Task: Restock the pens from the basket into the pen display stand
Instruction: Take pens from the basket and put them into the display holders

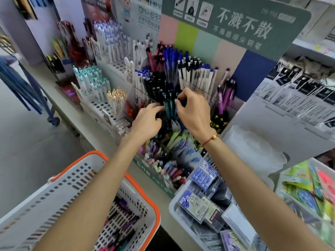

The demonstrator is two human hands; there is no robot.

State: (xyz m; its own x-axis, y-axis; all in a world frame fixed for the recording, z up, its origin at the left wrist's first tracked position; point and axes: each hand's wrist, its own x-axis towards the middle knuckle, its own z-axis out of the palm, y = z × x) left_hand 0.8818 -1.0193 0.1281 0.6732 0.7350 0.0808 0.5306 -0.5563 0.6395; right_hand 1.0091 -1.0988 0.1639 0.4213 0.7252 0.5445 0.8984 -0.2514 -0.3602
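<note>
1. Basket of white perforated plastic with an orange rim [152,201] sits nearest, low on the left, with dark and pink pens [119,221] lying inside.
2. Beyond it, the tiered clear pen display stand [145,98] rises on the grey counter [87,122].
3. Over the stand, the left hand [146,122] reaches with fingers curled toward a cluster of teal pens [169,105]; whether it grips them I cannot tell.
4. Just right, the right hand [193,109] pinches those teal pens' tops.

Basket [139,178] left of display stand [163,183]
</note>
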